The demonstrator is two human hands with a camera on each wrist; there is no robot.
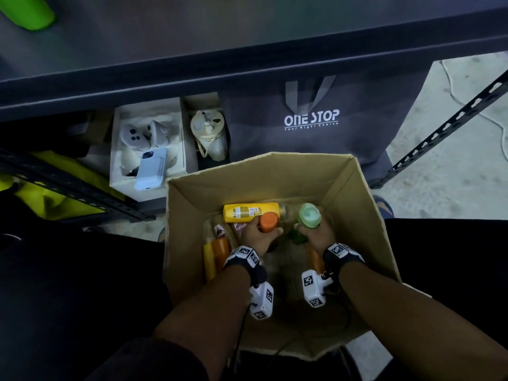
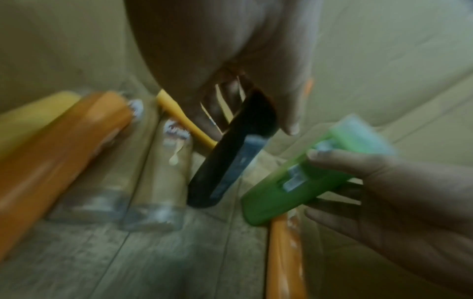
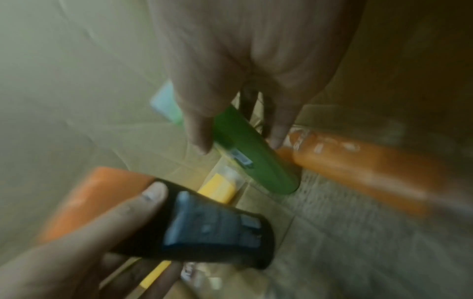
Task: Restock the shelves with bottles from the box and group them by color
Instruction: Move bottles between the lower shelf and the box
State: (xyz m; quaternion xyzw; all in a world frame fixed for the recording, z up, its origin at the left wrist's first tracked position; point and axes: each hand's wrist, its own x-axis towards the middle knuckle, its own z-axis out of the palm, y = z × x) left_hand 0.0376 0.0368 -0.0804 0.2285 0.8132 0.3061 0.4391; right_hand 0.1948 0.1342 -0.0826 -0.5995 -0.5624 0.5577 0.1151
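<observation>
Head: bottles (image 1: 309, 215) in both hands (image 1: 257, 237)

Grey bag (image 1: 310, 119), upper centre of frame: "ONE STOP", small tagline beneath not reliably legible. Clear bottle (image 1: 239, 229) in box: partial "sunsilk".

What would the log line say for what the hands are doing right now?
left hand: grips black bottle with orange cap | right hand: grips green bottle | place: inside cardboard box | shelf: not yet reached
</observation>
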